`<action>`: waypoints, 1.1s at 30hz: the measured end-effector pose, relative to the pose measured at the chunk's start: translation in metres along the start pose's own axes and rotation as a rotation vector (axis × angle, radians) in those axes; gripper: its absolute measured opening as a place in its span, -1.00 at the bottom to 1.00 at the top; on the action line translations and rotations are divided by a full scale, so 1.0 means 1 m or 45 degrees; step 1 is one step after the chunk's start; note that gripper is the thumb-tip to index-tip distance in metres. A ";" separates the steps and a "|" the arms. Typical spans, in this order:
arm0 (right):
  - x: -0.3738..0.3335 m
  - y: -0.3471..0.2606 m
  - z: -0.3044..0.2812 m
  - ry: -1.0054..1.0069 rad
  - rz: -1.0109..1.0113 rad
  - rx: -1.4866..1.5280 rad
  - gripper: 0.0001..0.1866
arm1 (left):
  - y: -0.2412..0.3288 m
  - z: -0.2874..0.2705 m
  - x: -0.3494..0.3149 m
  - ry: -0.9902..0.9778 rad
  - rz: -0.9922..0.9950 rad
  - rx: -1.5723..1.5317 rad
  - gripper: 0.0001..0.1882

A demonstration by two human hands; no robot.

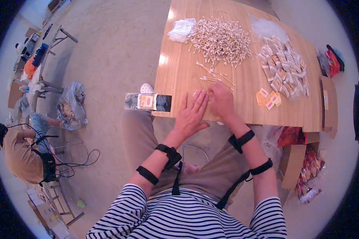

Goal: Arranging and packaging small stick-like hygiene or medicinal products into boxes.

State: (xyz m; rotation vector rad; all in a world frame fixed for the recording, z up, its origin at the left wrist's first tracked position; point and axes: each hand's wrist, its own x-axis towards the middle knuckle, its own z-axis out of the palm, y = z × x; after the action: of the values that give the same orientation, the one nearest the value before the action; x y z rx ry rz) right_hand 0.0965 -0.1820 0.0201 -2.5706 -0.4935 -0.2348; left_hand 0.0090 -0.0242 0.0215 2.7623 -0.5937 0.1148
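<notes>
My left hand [191, 114] lies over the table's near edge, fingers stretched out and close together, with a few white swab tips showing at its fingertips. Against it, my right hand [222, 99] is closed, its fingers curled down at the tabletop; whatever they hold is hidden. Just beyond both hands lie several loose cotton swabs [212, 71]. A large heap of cotton swabs [221, 42] fills the far middle of the table. To the left, at the table corner, a dark holder [163, 103] carries a row of swabs on a yellow card [146, 101].
Small yellow-orange cards [268, 98] lie right of my hands. Behind them is a pile of packed swabs [283, 67]. Clear plastic bags [182, 30] lie far left on the table [179, 71]. Below right stands an open carton [294, 165]. Another person [26, 155] sits far left.
</notes>
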 end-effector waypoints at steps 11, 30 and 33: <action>0.013 0.002 -0.009 0.023 0.125 -0.139 -0.87 | 0.002 -0.002 0.000 -0.022 -0.016 0.034 0.25; 0.010 0.007 -0.012 0.022 0.265 -0.094 -0.85 | 0.001 0.002 0.001 0.020 -0.010 -0.023 0.25; 0.009 0.010 -0.004 0.090 0.182 -0.012 -0.85 | 0.000 0.002 0.000 0.013 0.003 -0.004 0.25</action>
State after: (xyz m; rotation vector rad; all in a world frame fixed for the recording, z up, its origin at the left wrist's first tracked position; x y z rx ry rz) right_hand 0.1085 -0.1899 0.0213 -2.5830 -0.2818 -0.2763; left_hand 0.0093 -0.0252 0.0192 2.7562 -0.5934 0.1287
